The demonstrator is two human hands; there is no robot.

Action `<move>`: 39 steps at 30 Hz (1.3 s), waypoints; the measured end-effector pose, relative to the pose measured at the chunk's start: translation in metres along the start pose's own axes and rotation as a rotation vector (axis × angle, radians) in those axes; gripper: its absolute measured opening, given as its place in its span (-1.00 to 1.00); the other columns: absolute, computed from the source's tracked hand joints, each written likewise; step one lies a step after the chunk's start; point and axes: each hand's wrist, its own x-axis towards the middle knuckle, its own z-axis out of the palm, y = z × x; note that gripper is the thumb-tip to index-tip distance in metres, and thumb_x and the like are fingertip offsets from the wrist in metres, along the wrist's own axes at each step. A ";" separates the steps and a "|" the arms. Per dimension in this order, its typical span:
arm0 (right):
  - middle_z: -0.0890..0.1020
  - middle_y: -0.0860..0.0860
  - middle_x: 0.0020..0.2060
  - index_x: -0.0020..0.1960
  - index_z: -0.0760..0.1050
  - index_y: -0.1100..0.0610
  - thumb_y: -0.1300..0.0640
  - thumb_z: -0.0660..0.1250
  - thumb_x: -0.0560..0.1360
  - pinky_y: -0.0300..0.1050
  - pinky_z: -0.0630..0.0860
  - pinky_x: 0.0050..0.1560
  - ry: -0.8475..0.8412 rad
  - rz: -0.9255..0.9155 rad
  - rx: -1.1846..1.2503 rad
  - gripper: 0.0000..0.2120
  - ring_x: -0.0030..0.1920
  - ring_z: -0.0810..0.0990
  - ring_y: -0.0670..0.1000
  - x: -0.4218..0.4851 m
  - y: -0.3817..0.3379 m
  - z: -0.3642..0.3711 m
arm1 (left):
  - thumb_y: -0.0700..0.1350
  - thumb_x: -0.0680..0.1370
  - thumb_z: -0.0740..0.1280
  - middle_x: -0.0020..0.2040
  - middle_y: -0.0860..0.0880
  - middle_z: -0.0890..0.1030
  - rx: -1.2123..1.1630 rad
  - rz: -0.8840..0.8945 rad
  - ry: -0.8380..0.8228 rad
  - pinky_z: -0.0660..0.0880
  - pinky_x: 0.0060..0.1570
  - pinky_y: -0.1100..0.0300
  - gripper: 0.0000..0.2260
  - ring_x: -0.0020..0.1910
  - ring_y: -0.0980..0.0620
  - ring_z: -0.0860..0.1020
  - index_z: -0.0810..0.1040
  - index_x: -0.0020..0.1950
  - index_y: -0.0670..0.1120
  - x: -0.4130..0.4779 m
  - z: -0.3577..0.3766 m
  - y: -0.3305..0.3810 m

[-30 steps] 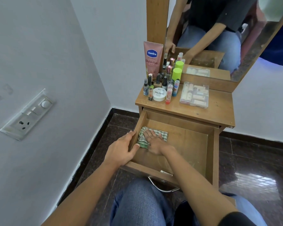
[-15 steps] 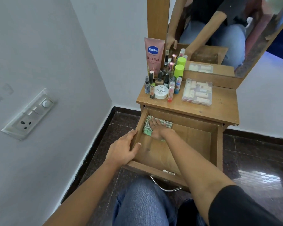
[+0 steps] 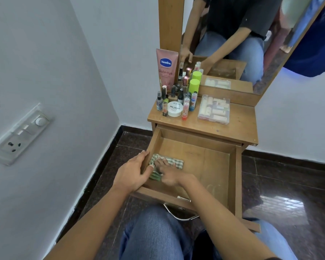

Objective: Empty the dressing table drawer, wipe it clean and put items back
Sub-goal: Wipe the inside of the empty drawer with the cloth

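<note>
Head view. The drawer (image 3: pixel 204 166) stands pulled out of the dressing table (image 3: pixel 238 126), its wooden floor bare apart from one cloth.

Left hand (image 3: pixel 133 173): clamped on the drawer's left side wall, close to the front corner. The thumb sits inside the wall and the fingers curl over its top edge. It is grasping the wall.

Right hand (image 3: pixel 168 172): laid flat on the green checked cloth (image 3: pixel 177 163), fingers straight and spread, pressing it onto the drawer floor. It is not clenched and pinches nothing (the palm hides the cloth's middle, so only its edges show around the fingers).

Cloth position: immediately right of the left hand's grip, against the left wall, in the front-left part of the drawer. The left thumb is at the cloth's edge; I cannot tell whether they touch.

Beyond the grip, up on the table top:
- A pink Vaseline tube (image 3: pixel 166 68) stands upright against the mirror (image 3: pixel 233 34) frame.
- A cluster of small bottles (image 3: pixel 180 94) stands just in front of the tube.
- A white jar (image 3: pixel 174 109) sits at the cluster's near edge.
- A green-capped bottle (image 3: pixel 194 85) stands beside the cluster.
- A clear plastic box (image 3: pixel 214 109) lies flat, farther right and apart from the cluster.

Nearer than the grip, a metal handle (image 3: pixel 180 215) hangs on the drawer front above a denim-clad knee (image 3: pixel 154 233). Well to the left of the grip, a switch panel (image 3: pixel 19 134) is on the wall.
</note>
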 end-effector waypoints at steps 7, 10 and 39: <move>-0.28 0.02 0.53 0.54 -0.31 0.12 0.26 0.15 0.55 0.09 -0.20 0.50 -0.001 0.082 -0.119 -0.23 0.52 -0.29 0.04 0.008 -0.011 0.004 | 0.19 0.59 0.18 0.43 0.00 0.45 0.033 0.002 -0.004 0.47 0.24 0.03 -0.45 0.34 -0.01 0.47 0.21 0.56 0.09 0.000 -0.001 -0.002; -0.29 0.01 0.52 0.54 -0.31 0.12 0.27 0.16 0.54 0.08 -0.19 0.51 0.029 0.119 -0.117 -0.21 0.52 -0.30 0.02 0.013 -0.012 0.001 | 0.20 0.59 0.17 0.43 0.00 0.45 0.049 0.000 -0.003 0.47 0.23 0.03 -0.45 0.34 -0.01 0.47 0.20 0.56 0.09 0.001 -0.002 -0.002; -0.33 -0.02 0.51 0.54 -0.34 0.15 0.21 0.16 0.56 0.02 -0.15 0.52 0.168 0.340 -0.176 -0.22 0.52 -0.30 0.01 0.056 0.005 -0.047 | 0.18 0.60 0.17 0.43 0.04 0.45 0.026 0.007 -0.010 0.45 0.21 0.06 -0.48 0.32 0.01 0.48 0.21 0.55 0.11 0.010 -0.001 -0.001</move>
